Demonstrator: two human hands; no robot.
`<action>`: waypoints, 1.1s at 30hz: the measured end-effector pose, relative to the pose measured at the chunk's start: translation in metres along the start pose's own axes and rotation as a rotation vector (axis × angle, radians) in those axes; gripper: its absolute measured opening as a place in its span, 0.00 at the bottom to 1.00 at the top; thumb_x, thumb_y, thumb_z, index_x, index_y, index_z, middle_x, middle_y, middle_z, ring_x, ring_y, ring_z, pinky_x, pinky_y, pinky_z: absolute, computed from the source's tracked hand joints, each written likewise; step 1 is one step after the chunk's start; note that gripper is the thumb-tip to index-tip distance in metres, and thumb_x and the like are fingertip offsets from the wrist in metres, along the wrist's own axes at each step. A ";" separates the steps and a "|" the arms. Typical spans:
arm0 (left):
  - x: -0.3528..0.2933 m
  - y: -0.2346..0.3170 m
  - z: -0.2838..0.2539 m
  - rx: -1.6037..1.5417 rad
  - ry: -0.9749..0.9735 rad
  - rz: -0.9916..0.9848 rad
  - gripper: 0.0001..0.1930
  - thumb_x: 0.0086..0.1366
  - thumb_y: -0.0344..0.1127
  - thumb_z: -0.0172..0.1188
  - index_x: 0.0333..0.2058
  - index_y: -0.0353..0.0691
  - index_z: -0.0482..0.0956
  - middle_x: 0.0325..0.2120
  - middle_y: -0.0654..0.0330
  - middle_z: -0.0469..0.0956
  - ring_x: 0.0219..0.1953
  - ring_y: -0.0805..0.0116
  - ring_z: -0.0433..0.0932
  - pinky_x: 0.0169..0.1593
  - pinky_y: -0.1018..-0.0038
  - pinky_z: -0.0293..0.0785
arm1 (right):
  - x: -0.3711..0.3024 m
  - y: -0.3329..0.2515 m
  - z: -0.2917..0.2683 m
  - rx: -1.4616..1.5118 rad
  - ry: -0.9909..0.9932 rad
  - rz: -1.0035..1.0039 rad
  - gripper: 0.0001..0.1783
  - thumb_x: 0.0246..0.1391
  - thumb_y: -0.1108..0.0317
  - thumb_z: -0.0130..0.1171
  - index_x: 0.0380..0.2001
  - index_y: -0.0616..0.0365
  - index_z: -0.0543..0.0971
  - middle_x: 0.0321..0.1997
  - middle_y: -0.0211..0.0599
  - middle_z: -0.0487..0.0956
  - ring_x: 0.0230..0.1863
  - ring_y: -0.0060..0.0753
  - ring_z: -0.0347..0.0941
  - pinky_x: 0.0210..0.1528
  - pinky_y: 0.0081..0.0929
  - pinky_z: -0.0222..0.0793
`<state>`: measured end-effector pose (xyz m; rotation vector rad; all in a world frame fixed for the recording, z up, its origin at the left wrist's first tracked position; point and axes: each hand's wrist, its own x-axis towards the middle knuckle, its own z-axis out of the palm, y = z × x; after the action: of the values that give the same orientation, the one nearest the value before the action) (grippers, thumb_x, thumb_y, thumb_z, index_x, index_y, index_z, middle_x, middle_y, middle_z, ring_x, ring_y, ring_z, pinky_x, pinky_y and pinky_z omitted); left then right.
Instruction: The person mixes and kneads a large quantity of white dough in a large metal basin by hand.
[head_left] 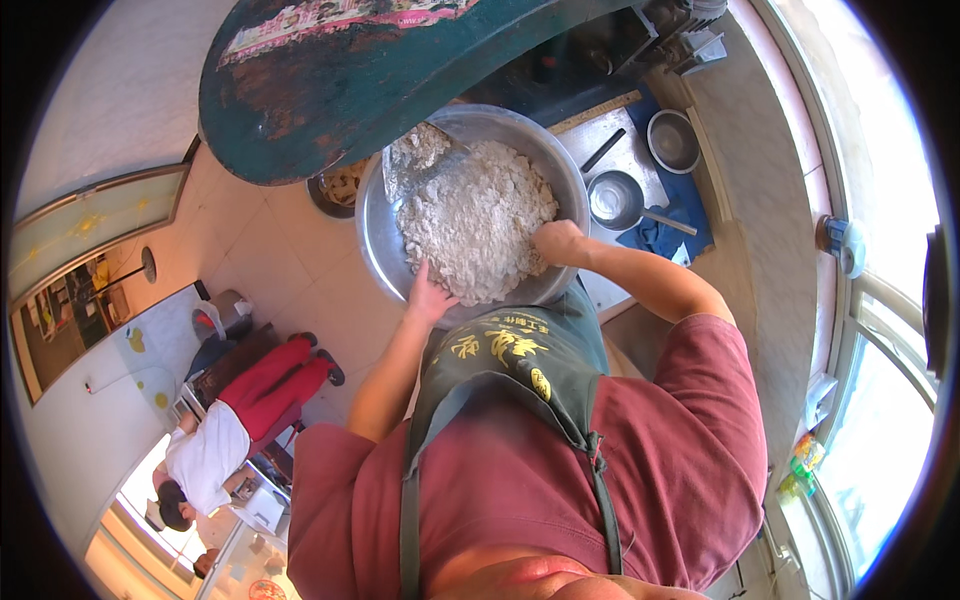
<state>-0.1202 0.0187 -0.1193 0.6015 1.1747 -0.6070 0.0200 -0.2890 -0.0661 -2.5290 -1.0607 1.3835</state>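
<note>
A large metal bowl [372, 255] in front of me holds a heap of pale, crumbly, floury dough [478, 215]. My right hand [561, 243] is curled at the right side of the heap, its fingers partly buried in the dough. At the near left of the bowl, my left hand [431, 293] touches the dough's edge with thumb and fingers apart. Against the bowl's far left wall lies a shiny, see-through or metallic piece [403, 180] coated with floury crumbs; its kind is unclear.
A dark green machine body [300, 95] overhangs the bowl's far left. To the right are a saucepan [614, 200], an empty metal bowl [673, 140] and a blue cloth [655, 238]. Another bowl with pale pieces [343, 184] stands left. A person [240, 425] is at the lower left.
</note>
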 end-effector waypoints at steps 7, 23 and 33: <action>0.008 -0.002 0.081 -0.251 -0.507 0.064 0.37 0.69 0.66 0.37 0.68 0.49 0.60 0.67 0.57 0.62 0.69 0.54 0.59 0.69 0.47 0.53 | 0.042 -0.044 0.010 0.425 0.335 0.130 0.17 0.59 0.60 0.52 0.34 0.62 0.82 0.35 0.55 0.83 0.40 0.56 0.81 0.44 0.47 0.76; -0.031 0.025 0.015 0.451 0.061 0.176 0.35 0.68 0.45 0.59 0.64 0.32 0.56 0.62 0.48 0.61 0.65 0.49 0.62 0.59 0.46 0.71 | 0.010 -0.013 -0.010 0.118 0.040 0.195 0.13 0.55 0.68 0.53 0.34 0.54 0.87 0.41 0.44 0.85 0.44 0.43 0.83 0.41 0.36 0.80; 0.021 0.014 0.074 -0.110 -0.398 0.034 0.35 0.71 0.53 0.52 0.62 0.28 0.57 0.59 0.43 0.66 0.62 0.43 0.66 0.61 0.51 0.71 | 0.003 -0.063 -0.007 0.297 0.387 0.033 0.13 0.63 0.61 0.48 0.41 0.58 0.76 0.32 0.46 0.82 0.33 0.51 0.81 0.34 0.46 0.77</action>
<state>-0.0566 -0.0269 -0.1179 0.3840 0.8160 -0.5966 -0.0071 -0.2371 -0.0408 -2.4561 -0.6902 0.9168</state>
